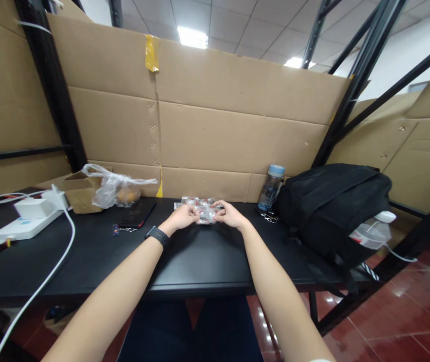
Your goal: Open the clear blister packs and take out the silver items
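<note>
Toward the back of the black table, my left hand (185, 216) pinches the left side of a small clear plastic packet (206, 216) with red marks on it. My right hand (230, 213) grips the same packet at its right side, thumb and fingers closed. What the packet contains is too small to make out. Just behind it lie more shiny clear packets with red spots (190, 200), partly hidden by the hands. A dark watch (157, 235) is on my left wrist.
Left on the table (203, 266) are a white power strip (28, 226) with a cable, an open cardboard box (81, 193), a plastic bag (124, 191) and a dark notebook (135, 213). Right are a water bottle (271, 188), keys (269, 217) and a black backpack (331, 211). Cardboard (207, 130) walls the back.
</note>
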Available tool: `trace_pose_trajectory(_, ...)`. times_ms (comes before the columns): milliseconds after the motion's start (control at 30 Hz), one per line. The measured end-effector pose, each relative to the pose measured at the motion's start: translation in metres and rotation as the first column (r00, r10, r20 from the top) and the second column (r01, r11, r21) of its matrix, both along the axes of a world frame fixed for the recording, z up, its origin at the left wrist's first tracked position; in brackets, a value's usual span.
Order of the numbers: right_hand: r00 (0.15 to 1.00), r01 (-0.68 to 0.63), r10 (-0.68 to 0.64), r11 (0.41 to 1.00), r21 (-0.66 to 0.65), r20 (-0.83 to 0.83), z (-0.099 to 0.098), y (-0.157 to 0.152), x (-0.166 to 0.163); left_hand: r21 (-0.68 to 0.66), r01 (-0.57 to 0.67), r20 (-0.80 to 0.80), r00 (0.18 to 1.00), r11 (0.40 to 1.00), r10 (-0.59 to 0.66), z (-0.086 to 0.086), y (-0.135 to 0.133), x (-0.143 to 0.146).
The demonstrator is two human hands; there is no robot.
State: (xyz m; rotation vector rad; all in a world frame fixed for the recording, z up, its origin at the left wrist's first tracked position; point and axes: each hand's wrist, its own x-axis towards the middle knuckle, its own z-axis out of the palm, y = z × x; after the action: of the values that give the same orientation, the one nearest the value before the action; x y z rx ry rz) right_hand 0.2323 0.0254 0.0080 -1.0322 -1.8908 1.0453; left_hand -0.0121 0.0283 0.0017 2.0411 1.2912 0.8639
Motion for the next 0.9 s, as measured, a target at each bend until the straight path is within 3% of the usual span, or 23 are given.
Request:
trace_pose_trajectory(133,0.991,0.043,-0.062,0.986,0.161,0.115,0.002,-0.002,-0.005,0.004,-0.23,-0.141,0.963,0.973,0.228,0.01,-0.011,0.004)
trace_pose_trajectory(233,0.946,0.087,-0.173,0.95,0.301,0.273,0.004,-0.007,-0.011,0.041,-0.298,-0.244,0.922,0.954,0.299,0.016,-0.019,0.007)
trace_pose_trajectory(333,0.896,0.076,-0.219,0.933,0.352,0.387,0.005,-0.01,-0.017,0.06,-0.228,-0.318,0.918,0.972,0.235,0.015,-0.023,0.009)
trace_pose_trajectory(533,0.858,-0.051,-0.137,0.936,0.349,0.495,0.004,-0.012,-0.02,0.152,-0.087,-0.448,0.882,0.984,0.148,0.013,-0.023,0.004)
trace_pose_trajectory(700,0.838,-0.102,-0.119,0.924,0.368,0.533,0.009,-0.018,-0.019,0.213,0.12,-0.518,0.855,0.97,0.008,0.014,-0.024,-0.006)
trace_pose_trajectory(900,0.861,-0.072,-0.135,0.922,0.38,0.49,0.005,-0.015,-0.021,0.184,0.133,-0.46,0.887,0.974,-0.034,0.008,-0.021,-0.004)
